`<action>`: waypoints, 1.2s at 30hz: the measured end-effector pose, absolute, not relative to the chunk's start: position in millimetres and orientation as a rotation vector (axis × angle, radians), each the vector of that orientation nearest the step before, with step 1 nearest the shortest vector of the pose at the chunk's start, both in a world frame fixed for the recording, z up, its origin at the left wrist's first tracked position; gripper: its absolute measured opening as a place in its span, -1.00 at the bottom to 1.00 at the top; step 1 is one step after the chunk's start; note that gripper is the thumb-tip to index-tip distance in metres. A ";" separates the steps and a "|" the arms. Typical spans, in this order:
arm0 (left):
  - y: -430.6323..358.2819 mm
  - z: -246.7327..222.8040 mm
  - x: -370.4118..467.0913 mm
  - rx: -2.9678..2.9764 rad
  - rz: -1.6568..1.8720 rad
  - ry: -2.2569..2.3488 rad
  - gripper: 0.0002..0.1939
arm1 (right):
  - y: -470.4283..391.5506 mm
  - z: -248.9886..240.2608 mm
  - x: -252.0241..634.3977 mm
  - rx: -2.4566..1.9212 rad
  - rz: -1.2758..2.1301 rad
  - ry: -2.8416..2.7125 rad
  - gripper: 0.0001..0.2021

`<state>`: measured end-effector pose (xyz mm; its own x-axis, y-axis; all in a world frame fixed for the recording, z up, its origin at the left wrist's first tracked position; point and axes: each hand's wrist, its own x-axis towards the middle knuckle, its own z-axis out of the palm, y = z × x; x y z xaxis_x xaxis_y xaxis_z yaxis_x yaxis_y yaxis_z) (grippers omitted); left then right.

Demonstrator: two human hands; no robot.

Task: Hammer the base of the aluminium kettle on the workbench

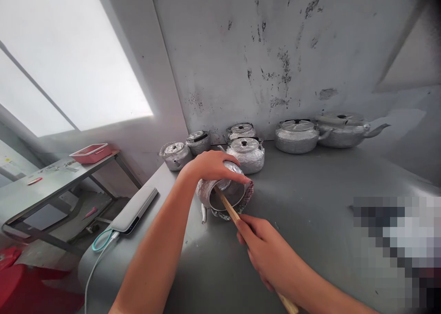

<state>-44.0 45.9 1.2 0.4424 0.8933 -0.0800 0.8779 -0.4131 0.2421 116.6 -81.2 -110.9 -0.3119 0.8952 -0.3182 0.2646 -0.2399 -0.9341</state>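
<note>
A small dented silver kettle (204, 193) lies tipped on the grey table, its open mouth towards me and its spout pointing down at the left. My left hand (215, 164) grips it from above, fingers and thumb spread over its upper side. Under that hand shows a round shiny piece like a lid (233, 167); how it joins the kettle is hidden. My right hand (257, 242) is wrapped around a wooden stick (227, 205), whose far end reaches inside the kettle's mouth. A dark, wrapped-looking handle (248, 196) curves along the kettle's right side.
Just behind stands another silver kettle (246, 155). Several more, including a long-spouted kettle (341, 132), line the stained wall. A white power bank (135, 209) with a cable lies at the table's left edge. Farther left, a side table holds a pink basket (91, 153).
</note>
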 end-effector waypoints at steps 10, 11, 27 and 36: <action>45.1 1.8 -43.6 2.459 0.074 1.530 -0.25 | -81.7 -109.1 117.1 -1.399 1.594 -1.489 -0.64; 44.9 1.9 -43.5 2.460 0.071 1.536 -0.26 | -81.7 -109.6 117.5 -1.403 1.601 -1.482 -0.65; 41.7 2.7 -41.6 2.467 0.070 1.525 -0.18 | -81.7 -101.6 126.6 -1.456 1.537 -1.413 -0.65; 54.4 10.7 -72.8 2.354 0.146 1.359 -0.34 | -84.3 -105.3 129.8 -1.403 1.402 -1.603 -0.79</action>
